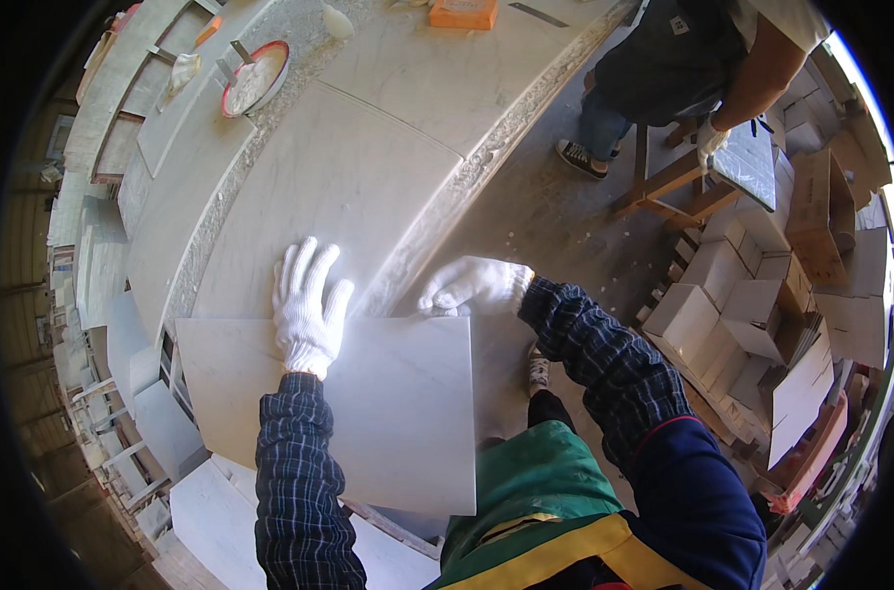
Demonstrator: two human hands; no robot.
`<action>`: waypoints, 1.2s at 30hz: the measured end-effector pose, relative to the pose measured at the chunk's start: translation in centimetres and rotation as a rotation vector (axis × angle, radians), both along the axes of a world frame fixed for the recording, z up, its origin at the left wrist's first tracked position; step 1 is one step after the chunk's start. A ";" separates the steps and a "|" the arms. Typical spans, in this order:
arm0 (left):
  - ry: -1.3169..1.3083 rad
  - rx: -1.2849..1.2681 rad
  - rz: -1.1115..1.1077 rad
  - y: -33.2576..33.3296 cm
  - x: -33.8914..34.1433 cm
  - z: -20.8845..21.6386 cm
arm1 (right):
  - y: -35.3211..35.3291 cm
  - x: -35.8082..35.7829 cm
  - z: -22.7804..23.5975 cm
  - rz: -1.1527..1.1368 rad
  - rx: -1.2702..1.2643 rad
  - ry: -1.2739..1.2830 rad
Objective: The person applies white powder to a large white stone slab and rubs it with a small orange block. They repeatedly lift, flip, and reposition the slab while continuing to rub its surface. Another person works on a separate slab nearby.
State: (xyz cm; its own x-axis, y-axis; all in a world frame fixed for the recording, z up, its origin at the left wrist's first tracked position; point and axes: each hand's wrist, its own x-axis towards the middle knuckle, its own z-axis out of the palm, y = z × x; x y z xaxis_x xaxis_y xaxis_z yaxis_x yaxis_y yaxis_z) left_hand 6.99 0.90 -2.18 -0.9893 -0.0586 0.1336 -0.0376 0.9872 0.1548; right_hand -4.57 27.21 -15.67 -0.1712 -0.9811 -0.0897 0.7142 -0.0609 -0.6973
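A pale grey-white stone tile (398, 413) lies in front of me, its near part reaching past the bench edge. My left hand (309, 300), in a white knitted glove, rests with fingers spread across its far edge. The fingertips reach onto a larger marble slab (299, 197) beyond. My right hand (476, 285), gloved too, is at the tile's far right corner. Its fingers are curled together, and a small pale bit shows under them; what they hold cannot be made out.
A red-rimmed bowl (258, 81) of white paste with tools stands at the far left. An orange block (464, 12) lies on the far slab. To the right, another person (683, 59) stands by a wooden stand (678, 192). Cardboard boxes (722, 285) pile up at the right.
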 end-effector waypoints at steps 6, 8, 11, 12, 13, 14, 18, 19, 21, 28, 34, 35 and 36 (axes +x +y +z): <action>-0.019 0.017 0.010 0.2 -0.1 0.3 | 2.5 0.3 0.8 0.037 -0.006 -0.069; -0.026 0.031 0.022 0.2 -0.1 0.3 | 2.8 0.2 1.0 0.083 0.145 -0.025; -0.020 0.066 0.029 0.2 0.0 0.3 | 1.6 0.4 1.3 0.036 -0.042 -0.054; -0.025 0.039 0.029 0.2 0.0 0.3 | 1.0 0.4 1.5 0.009 -0.065 -0.023; -0.036 0.029 0.038 0.2 0.0 0.3 | 0.6 0.4 1.6 0.000 -0.080 0.011; -0.045 0.024 0.044 0.2 0.1 0.4 | 0.5 0.4 1.7 -0.010 -0.073 -0.006; -0.026 0.039 0.034 0.2 0.0 0.3 | 4.0 0.4 0.7 0.016 -0.095 -0.078; -0.028 0.043 0.037 0.2 0.0 0.3 | 5.4 0.6 0.0 0.005 -0.074 -0.106; -0.031 0.046 0.039 0.2 -0.1 0.3 | 8.4 1.5 -1.4 -0.125 -0.026 -0.155; 0.047 0.043 0.042 0.8 -0.4 1.0 | 13.6 5.5 1.3 -0.453 0.826 0.478; 0.120 -0.016 0.151 0.7 -0.2 0.6 | 13.0 4.5 10.1 -0.992 0.705 0.359; 0.166 -0.053 0.288 0.7 -0.2 0.4 | 11.7 3.4 11.1 -1.026 0.664 0.377; 0.157 -0.071 0.365 0.4 -0.3 0.2 | 10.2 2.2 12.0 -1.055 0.675 0.378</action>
State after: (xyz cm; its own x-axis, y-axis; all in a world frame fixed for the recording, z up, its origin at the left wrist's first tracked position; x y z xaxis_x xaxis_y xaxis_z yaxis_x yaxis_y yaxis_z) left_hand 6.65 1.33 -2.01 -0.8724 -0.3871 0.2983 -0.3687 0.9220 0.1182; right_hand -2.42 37.45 -3.66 -0.9479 -0.1408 -0.2858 0.2925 -0.0287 -0.9558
